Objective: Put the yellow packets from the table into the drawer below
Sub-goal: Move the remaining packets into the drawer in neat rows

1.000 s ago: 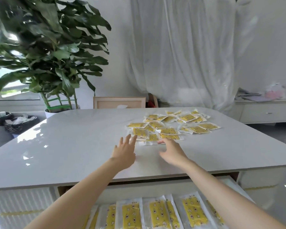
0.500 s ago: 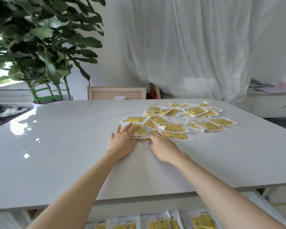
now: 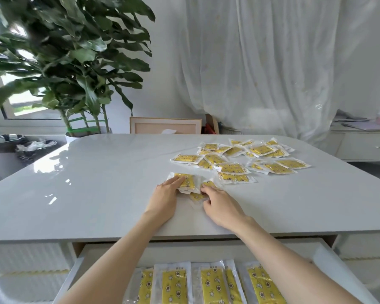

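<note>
Several yellow packets (image 3: 190, 184) now apart from pile (image 3: 232, 168), flat left hand (image 3: 165, 199) atop, right hand (image 3: 222, 207) pinching one.

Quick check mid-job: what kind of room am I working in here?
Probably a home living or dining room: a big potted plant, sheer white curtains and a low white sideboard with papers on top.

The left forearm (image 3: 110, 264) and right forearm (image 3: 294, 262) are slim, smooth and bare (along all that shows).
</note>
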Demonstrator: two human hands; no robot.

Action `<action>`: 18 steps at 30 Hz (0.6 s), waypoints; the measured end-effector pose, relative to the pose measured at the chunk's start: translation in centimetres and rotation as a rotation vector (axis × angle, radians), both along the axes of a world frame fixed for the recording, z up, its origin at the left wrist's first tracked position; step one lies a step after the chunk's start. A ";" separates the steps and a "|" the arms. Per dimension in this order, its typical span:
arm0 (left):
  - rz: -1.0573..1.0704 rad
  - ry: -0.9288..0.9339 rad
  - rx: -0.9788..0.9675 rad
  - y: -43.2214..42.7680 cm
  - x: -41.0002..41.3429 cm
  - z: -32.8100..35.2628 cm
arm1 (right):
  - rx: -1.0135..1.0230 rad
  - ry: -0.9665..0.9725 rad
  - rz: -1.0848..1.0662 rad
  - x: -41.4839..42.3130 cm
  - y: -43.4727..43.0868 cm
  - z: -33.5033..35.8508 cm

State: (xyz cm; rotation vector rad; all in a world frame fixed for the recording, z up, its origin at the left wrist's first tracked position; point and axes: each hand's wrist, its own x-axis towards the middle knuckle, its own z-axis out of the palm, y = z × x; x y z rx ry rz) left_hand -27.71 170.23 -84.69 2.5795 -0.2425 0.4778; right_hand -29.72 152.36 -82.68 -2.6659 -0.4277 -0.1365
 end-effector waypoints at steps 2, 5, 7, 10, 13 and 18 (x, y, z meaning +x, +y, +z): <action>0.002 0.010 0.023 0.1 -1.6 0.3 | 0.008 -0.024 -0.010 -1.2 0.0 0.2; 0.008 0.040 0.034 0.2 -3.5 0.5 | 0.028 -0.040 0.004 -2.5 -0.4 0.5; 0.013 0.057 0.053 0.4 -4.9 0.9 | 0.079 -0.027 0.003 -3.3 -0.7 0.9; 0.013 0.053 0.042 0.5 -6.6 1.2 | 0.233 0.000 -0.051 -4.3 -1.1 1.5; 0.075 0.061 -0.204 0.7 -7.4 1.7 | 0.339 0.001 -0.155 -4.8 -1.2 1.9; 0.203 0.182 -0.443 0.1 -7.3 4.1 | 0.097 0.147 -0.341 -4.9 -0.4 1.9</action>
